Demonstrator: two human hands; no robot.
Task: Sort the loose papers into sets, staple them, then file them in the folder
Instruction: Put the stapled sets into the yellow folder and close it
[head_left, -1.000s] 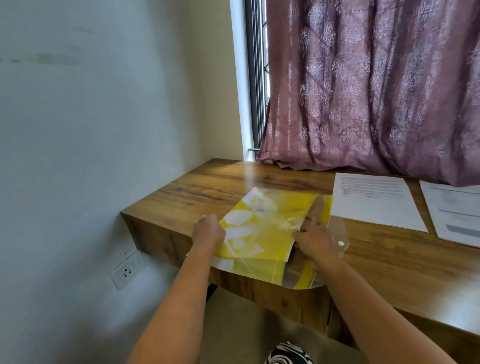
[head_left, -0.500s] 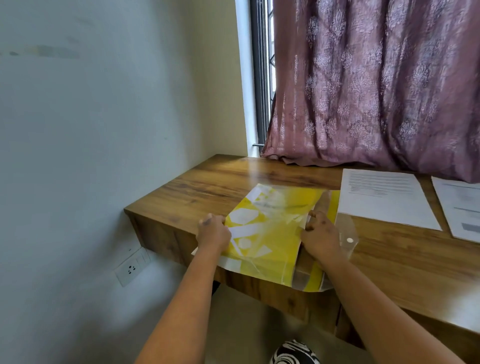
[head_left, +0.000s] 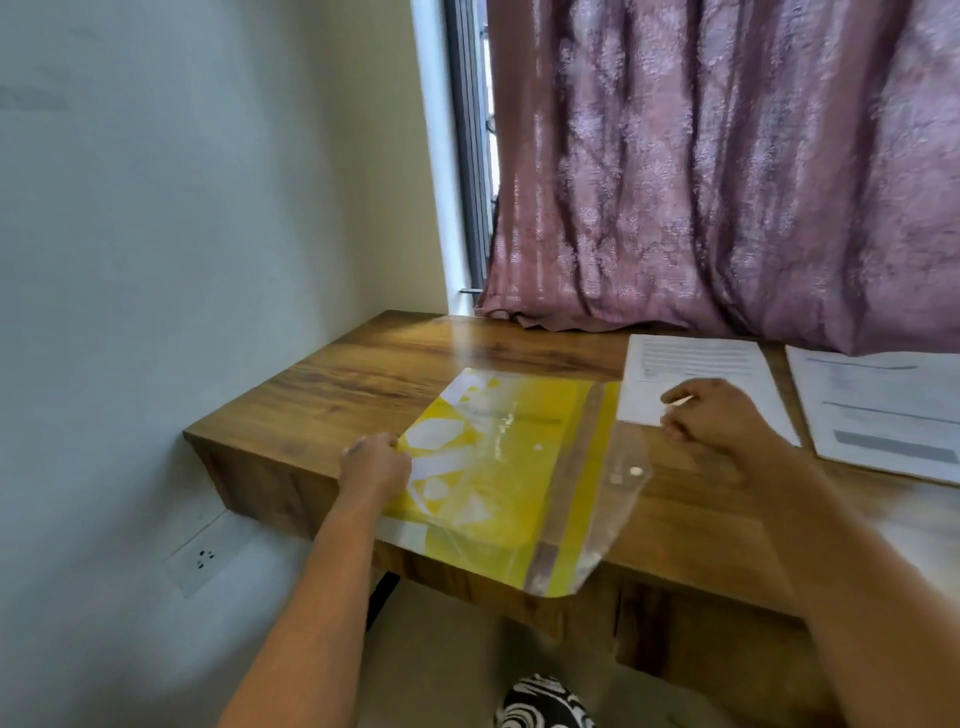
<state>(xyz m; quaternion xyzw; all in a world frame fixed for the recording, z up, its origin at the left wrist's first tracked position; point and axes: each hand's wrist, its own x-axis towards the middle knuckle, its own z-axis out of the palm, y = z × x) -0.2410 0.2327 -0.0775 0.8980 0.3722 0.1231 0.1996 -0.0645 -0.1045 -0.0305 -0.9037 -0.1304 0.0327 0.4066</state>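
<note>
Curtain (head_left: 727, 171), mauve and patterned, fills the far side of my view, its hem bunched on the back edge of the wooden tabletop (head_left: 415, 364). I see the yellow plastic folder (head_left: 498, 467) lying flat at the front left of the tabletop, its near end hanging past the front edge, clear flap with a snap button spread open toward the right. Two sheets of printed paper lie further right: the nearer sheet (head_left: 701, 364) just beside the folder, the second sheet (head_left: 883, 405) at the right edge of view. My left hand (head_left: 376, 465) grips the folder's left edge, fingers curled over it. My right hand (head_left: 722, 415) rests on the nearer sheet, fingers curled and pinching its near left corner
</note>
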